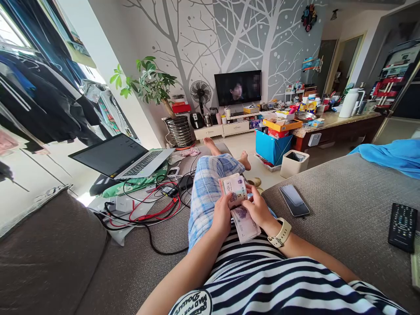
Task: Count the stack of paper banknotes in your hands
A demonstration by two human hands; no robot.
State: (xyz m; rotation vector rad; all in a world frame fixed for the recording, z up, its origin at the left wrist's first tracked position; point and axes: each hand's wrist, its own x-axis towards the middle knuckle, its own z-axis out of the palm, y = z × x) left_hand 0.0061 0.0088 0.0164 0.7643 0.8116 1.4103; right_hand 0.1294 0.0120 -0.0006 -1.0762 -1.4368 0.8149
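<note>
Banknotes [235,188] are held between both hands over the person's lap, in front of a striped shirt [262,280]. The left hand [222,215] grips their left edge, thumb on top; the right hand [258,208], a watch [281,233] on its wrist, is closed on their right side. A phone [294,200] lies on the sofa [341,205] to the right; an open laptop [142,166] stands to the left, near tangled cables [164,214].

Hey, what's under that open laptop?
A green patterned cloth pokes out from under the laptop, with a dark thing beside it. The laptop covers the rest, so anything else beneath can't be seen.
</note>
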